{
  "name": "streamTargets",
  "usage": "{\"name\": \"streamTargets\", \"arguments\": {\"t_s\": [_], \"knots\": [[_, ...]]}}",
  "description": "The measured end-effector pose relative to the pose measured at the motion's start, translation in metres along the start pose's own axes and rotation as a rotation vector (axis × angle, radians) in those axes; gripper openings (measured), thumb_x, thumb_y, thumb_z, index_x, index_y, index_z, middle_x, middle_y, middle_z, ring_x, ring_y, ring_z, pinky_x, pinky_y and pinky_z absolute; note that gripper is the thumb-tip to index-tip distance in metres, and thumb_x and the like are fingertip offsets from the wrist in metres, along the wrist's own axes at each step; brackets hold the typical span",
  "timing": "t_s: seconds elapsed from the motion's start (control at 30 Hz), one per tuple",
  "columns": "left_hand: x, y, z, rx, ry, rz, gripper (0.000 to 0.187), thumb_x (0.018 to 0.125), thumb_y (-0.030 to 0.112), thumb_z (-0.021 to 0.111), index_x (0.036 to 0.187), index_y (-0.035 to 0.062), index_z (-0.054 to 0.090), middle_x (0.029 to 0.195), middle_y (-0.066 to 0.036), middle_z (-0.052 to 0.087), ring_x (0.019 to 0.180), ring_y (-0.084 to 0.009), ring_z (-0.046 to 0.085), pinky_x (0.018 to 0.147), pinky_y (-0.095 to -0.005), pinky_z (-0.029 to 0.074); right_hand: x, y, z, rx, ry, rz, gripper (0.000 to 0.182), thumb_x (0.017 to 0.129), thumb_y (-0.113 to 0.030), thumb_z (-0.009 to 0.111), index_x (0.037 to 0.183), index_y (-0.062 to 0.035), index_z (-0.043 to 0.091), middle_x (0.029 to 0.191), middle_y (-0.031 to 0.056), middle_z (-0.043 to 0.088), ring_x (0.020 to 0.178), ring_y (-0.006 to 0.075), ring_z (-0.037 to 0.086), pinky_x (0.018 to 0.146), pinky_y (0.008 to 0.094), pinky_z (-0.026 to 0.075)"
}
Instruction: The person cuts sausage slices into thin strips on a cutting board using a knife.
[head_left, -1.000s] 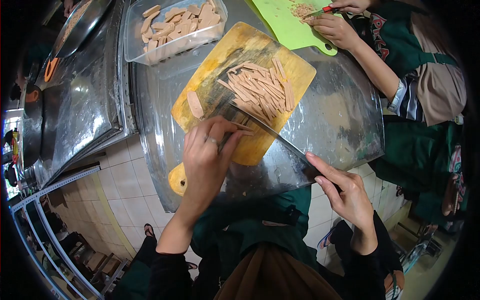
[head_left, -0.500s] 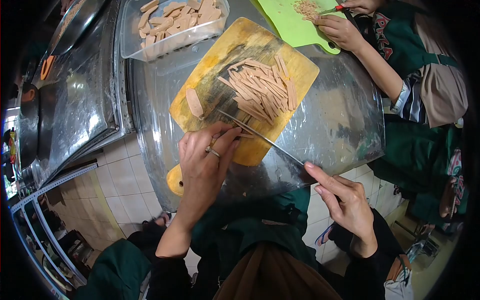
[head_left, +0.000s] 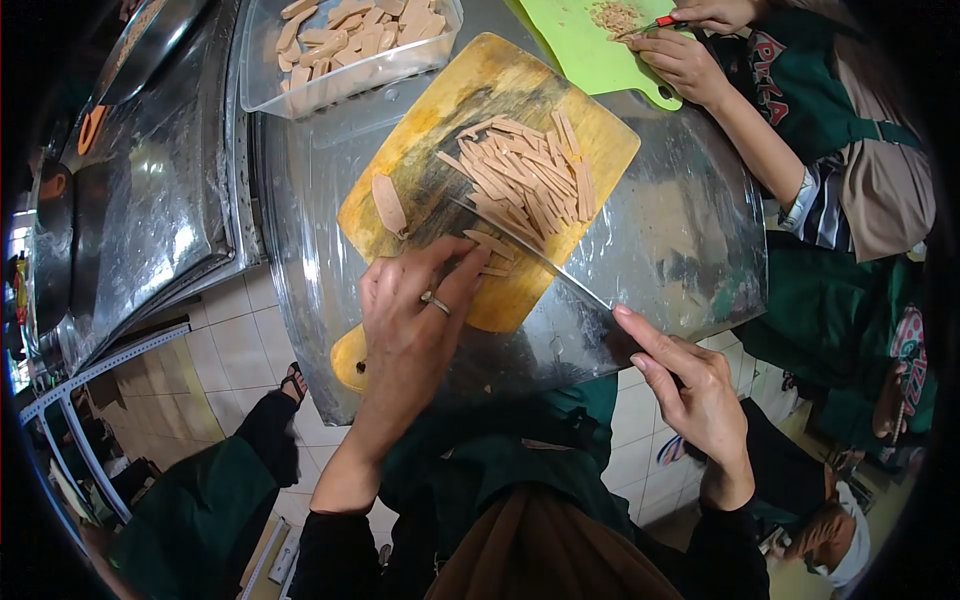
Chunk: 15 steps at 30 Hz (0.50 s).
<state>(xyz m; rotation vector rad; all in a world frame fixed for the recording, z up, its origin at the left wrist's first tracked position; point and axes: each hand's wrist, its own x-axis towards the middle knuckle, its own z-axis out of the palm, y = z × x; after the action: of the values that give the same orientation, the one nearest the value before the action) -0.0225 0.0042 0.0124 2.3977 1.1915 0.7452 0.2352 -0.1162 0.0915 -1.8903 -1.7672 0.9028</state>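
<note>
A wooden cutting board [head_left: 400,125] lies at an angle in front of me, with a pile of thin sausage strips [head_left: 530,170] on it. My right hand [head_left: 695,385] grips a knife [head_left: 560,270], index finger stretched along its top. The blade slants across the board between the pile and my left hand. My left hand [head_left: 410,310], wearing a ring, rests on the board's near part with bent fingers. Its fingertips press against a few sausage slices [head_left: 490,245]; the thumb is mostly hidden. One larger sausage piece [head_left: 388,205] lies apart on the left.
A clear plastic tub [head_left: 350,85] of sausage pieces stands behind the board on the metal table [head_left: 680,220]. At the right, another person's hands [head_left: 685,65] work with a red-handled knife on a green cutting board [head_left: 590,60]. A metal surface [head_left: 150,220] stands at left.
The knife has moved up and slightly right, away from my left fingertips. More of the slices beside those fingers now shows. The person at lower left has shifted.
</note>
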Motion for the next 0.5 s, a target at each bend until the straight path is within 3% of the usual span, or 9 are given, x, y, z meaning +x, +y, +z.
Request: {"name": "streamTargets", "arguments": {"t_s": [0.1,0.2,0.3,0.4,0.5], "knots": [[0.000,0.001,0.000,0.037,-0.010,0.029,0.041,0.087,0.008,0.073,0.127,0.0143,0.071,0.125,0.001,0.063,0.108,-0.0203,0.059,0.097,-0.0407,0.042,0.001,-0.003,-0.001,-0.035,-0.040,0.018,0.053,0.097,-0.008,0.068,0.147,-0.0262,0.062,0.090,0.0162,0.074,0.066,0.0316,0.067,0.063,0.0401,0.055],[-0.001,0.001,0.000,0.063,-0.013,0.053,0.044,0.086,0.007,0.073,0.129,0.0139,0.070,0.127,0.001,0.063,0.110,-0.0202,0.058,0.098,-0.0409,0.042,0.005,-0.010,-0.006,-0.060,-0.118,0.089,0.050,0.094,-0.003,0.069,0.142,-0.0160,0.065,0.109,0.0184,0.076,0.076,0.0332,0.070,0.074,0.0363,0.056],[0.001,0.002,-0.001,0.080,-0.009,0.046,0.038,0.086,0.006,0.075,0.124,0.0127,0.074,0.125,-0.001,0.067,0.108,-0.0230,0.060,0.097,-0.0422,0.044,0.010,-0.014,-0.010,-0.063,-0.148,0.111,0.050,0.094,-0.003,0.070,0.142,-0.0169,0.066,0.102,0.0178,0.075,0.071,0.0319,0.067,0.071,0.0371,0.055],[-0.001,0.001,0.002,0.110,-0.005,0.055,0.041,0.084,0.007,0.075,0.124,0.0128,0.073,0.128,0.001,0.066,0.110,-0.0216,0.059,0.098,-0.0414,0.043,0.009,-0.004,-0.007,-0.093,-0.114,0.032,0.056,0.098,-0.010,0.068,0.149,-0.0309,0.059,0.069,0.0124,0.062,0.058,0.0287,0.060,0.059,0.0419,0.051],[-0.002,0.001,0.002,0.125,-0.008,0.055,0.044,0.082,0.007,0.076,0.125,0.0128,0.072,0.129,0.002,0.065,0.110,-0.0203,0.058,0.099,-0.0405,0.042,0.012,-0.004,-0.012,-0.103,-0.149,0.031,0.058,0.097,-0.010,0.069,0.150,-0.0321,0.058,0.068,0.0115,0.061,0.057,0.0282,0.058,0.058,0.0419,0.050]]}}
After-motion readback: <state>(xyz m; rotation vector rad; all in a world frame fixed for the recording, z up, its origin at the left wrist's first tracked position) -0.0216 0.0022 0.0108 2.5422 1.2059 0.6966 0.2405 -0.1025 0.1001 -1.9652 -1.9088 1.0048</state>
